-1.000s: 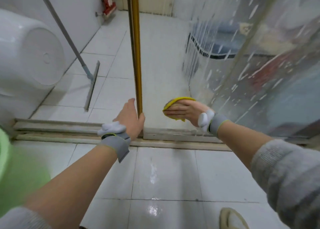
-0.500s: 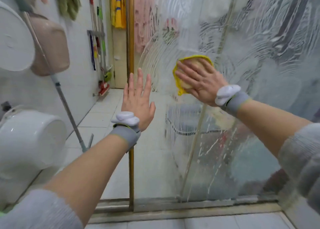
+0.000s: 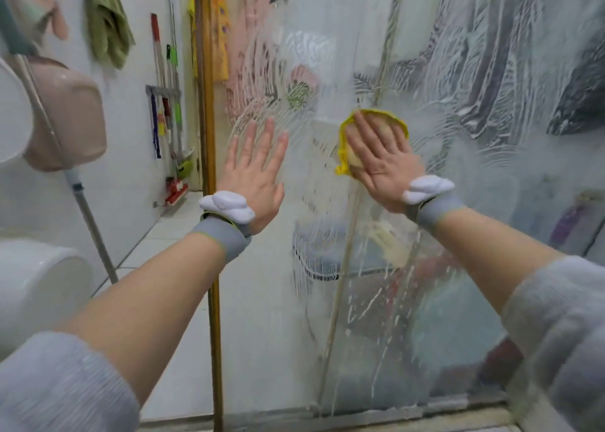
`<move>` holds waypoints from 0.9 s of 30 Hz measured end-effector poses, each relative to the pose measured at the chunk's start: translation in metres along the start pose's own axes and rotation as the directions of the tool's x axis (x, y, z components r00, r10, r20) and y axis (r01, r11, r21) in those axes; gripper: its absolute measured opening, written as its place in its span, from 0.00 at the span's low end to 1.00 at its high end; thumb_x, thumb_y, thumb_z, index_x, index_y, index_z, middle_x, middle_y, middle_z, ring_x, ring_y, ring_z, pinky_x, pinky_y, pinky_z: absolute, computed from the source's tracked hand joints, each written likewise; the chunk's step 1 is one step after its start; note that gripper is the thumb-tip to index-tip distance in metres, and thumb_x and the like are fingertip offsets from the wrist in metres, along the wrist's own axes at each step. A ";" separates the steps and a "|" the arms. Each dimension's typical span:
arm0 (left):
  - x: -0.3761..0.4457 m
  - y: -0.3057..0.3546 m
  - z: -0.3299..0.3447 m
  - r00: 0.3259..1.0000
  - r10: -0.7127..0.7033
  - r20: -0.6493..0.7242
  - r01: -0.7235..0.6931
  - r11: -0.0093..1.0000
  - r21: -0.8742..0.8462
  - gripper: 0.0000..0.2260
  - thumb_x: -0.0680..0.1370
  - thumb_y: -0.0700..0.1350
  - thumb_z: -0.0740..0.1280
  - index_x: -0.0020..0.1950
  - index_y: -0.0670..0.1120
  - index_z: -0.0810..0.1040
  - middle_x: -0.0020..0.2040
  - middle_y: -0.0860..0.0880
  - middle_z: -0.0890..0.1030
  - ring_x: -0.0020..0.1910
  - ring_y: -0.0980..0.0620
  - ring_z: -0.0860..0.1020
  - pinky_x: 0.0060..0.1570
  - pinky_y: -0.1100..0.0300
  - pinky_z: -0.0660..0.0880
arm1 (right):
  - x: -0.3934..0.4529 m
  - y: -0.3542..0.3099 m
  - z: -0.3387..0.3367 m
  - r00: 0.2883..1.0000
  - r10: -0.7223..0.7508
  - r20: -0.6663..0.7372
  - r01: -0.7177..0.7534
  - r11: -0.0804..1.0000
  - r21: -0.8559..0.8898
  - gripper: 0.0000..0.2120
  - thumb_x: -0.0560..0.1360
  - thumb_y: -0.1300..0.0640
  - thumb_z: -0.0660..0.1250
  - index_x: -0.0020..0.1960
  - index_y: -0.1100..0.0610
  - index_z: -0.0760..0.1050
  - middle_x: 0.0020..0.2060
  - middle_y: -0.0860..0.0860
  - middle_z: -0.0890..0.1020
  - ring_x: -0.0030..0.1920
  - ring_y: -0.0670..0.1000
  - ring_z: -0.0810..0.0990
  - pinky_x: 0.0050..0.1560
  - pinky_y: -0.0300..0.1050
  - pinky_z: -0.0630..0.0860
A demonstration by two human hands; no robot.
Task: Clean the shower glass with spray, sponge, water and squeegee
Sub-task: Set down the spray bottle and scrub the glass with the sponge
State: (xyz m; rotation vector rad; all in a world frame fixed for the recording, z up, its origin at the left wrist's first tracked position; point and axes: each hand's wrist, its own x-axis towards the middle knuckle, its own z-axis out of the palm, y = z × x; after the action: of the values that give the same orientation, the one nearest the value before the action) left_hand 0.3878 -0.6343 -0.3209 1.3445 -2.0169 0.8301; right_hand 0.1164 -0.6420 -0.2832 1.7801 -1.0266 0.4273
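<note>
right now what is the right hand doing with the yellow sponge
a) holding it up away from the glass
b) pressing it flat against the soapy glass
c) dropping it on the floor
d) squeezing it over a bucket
b: the right hand lies with straight fingers over the yellow sponge, pressing it flat against the shower glass, which is streaked with soapy swirls.

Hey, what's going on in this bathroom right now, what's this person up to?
A person is scrubbing the soapy shower glass panel. Their right hand presses a round yellow sponge flat against the glass with straight fingers, while the left hand is spread open near the brass-coloured door frame. Foam swirls cover most of the glass. A long-handled floor squeegee leans at the left wall, unused.
</note>
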 end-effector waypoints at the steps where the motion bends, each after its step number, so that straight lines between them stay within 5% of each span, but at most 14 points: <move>1: 0.006 0.006 -0.002 1.000 0.008 -0.003 -0.008 1.000 0.004 0.34 0.80 0.51 0.56 0.79 0.49 0.38 0.79 0.45 0.38 0.78 0.41 0.39 0.76 0.44 0.40 | 0.003 0.007 -0.005 0.993 0.115 -0.034 -0.114 0.993 0.020 0.30 0.80 0.46 0.52 0.78 0.55 0.50 0.77 0.56 0.53 0.77 0.56 0.51 0.74 0.56 0.49; 3: 0.008 0.017 0.001 0.998 0.037 -0.043 -0.037 0.999 0.010 0.33 0.79 0.51 0.56 0.79 0.48 0.42 0.79 0.45 0.42 0.78 0.41 0.43 0.75 0.44 0.40 | -0.006 -0.004 0.002 0.960 0.263 -0.097 -0.256 0.964 0.074 0.30 0.80 0.47 0.53 0.78 0.57 0.51 0.77 0.58 0.54 0.77 0.57 0.50 0.75 0.58 0.49; 5: 0.004 0.029 0.009 0.995 0.088 -0.055 -0.088 0.996 0.019 0.34 0.77 0.51 0.59 0.79 0.47 0.48 0.79 0.44 0.48 0.78 0.40 0.48 0.73 0.44 0.41 | -0.037 -0.026 0.020 0.966 0.245 -0.085 -0.239 0.968 0.074 0.31 0.79 0.47 0.55 0.77 0.57 0.51 0.76 0.57 0.55 0.76 0.57 0.51 0.74 0.58 0.50; 7: -0.004 0.036 0.020 0.989 0.138 -0.045 -0.136 0.989 0.052 0.34 0.76 0.50 0.63 0.79 0.46 0.54 0.79 0.43 0.53 0.77 0.39 0.53 0.72 0.43 0.43 | -0.078 -0.040 0.038 0.996 -0.076 0.039 0.076 0.997 0.016 0.31 0.78 0.49 0.56 0.77 0.55 0.52 0.76 0.54 0.56 0.76 0.55 0.54 0.73 0.58 0.53; 10: -0.005 0.049 0.030 0.977 0.197 -0.078 -0.189 0.977 0.101 0.33 0.73 0.51 0.60 0.77 0.46 0.57 0.78 0.44 0.58 0.76 0.40 0.58 0.72 0.43 0.45 | -0.104 -0.007 0.038 0.812 -0.539 0.223 0.555 0.832 -0.008 0.28 0.77 0.57 0.56 0.76 0.53 0.57 0.76 0.48 0.60 0.75 0.50 0.61 0.74 0.53 0.53; 12: 0.001 0.057 0.033 0.972 0.224 -0.069 -0.216 0.970 0.108 0.33 0.74 0.51 0.59 0.78 0.46 0.57 0.78 0.44 0.57 0.77 0.40 0.55 0.72 0.43 0.43 | -0.085 0.024 0.023 0.851 -0.490 0.190 0.510 0.856 -0.079 0.27 0.78 0.55 0.54 0.77 0.53 0.57 0.76 0.49 0.60 0.75 0.50 0.59 0.75 0.52 0.50; 14: 0.000 0.066 0.038 0.969 0.245 -0.044 -0.240 0.966 0.093 0.33 0.75 0.51 0.59 0.79 0.46 0.56 0.79 0.44 0.54 0.77 0.40 0.53 0.72 0.41 0.45 | -0.070 0.045 0.008 0.973 -0.211 0.090 0.219 0.972 -0.083 0.27 0.80 0.50 0.54 0.77 0.55 0.56 0.76 0.53 0.58 0.76 0.53 0.56 0.76 0.53 0.48; 16: -0.014 0.073 0.047 0.969 0.247 -0.015 -0.245 0.966 0.078 0.32 0.75 0.52 0.55 0.79 0.45 0.55 0.79 0.44 0.54 0.77 0.40 0.53 0.73 0.40 0.47 | -0.069 0.043 0.006 1.000 0.006 0.025 -0.006 0.999 -0.036 0.29 0.81 0.48 0.56 0.77 0.58 0.55 0.76 0.58 0.58 0.76 0.57 0.55 0.76 0.54 0.50; 18: -0.032 0.078 0.060 0.969 0.246 0.001 -0.246 0.967 0.061 0.31 0.76 0.52 0.53 0.79 0.46 0.54 0.79 0.45 0.53 0.78 0.41 0.52 0.73 0.40 0.48 | -0.077 0.022 0.017 0.998 0.065 -0.019 -0.065 0.998 -0.008 0.30 0.81 0.48 0.57 0.77 0.61 0.55 0.76 0.61 0.57 0.76 0.59 0.54 0.75 0.55 0.52; 27: -0.163 0.084 0.129 0.918 0.273 0.288 -0.302 0.951 0.061 0.35 0.74 0.52 0.64 0.78 0.43 0.57 0.78 0.43 0.55 0.77 0.42 0.53 0.72 0.39 0.52 | -0.174 -0.087 0.102 0.923 -0.380 0.056 0.367 0.916 0.162 0.25 0.81 0.57 0.56 0.77 0.57 0.57 0.76 0.54 0.59 0.76 0.53 0.57 0.76 0.50 0.50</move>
State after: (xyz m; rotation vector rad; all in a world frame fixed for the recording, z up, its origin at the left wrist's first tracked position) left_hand 0.3481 -0.6120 -0.5408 1.2963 -2.4654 0.9294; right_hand 0.0690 -0.6417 -0.4983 2.0911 -0.6992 0.1916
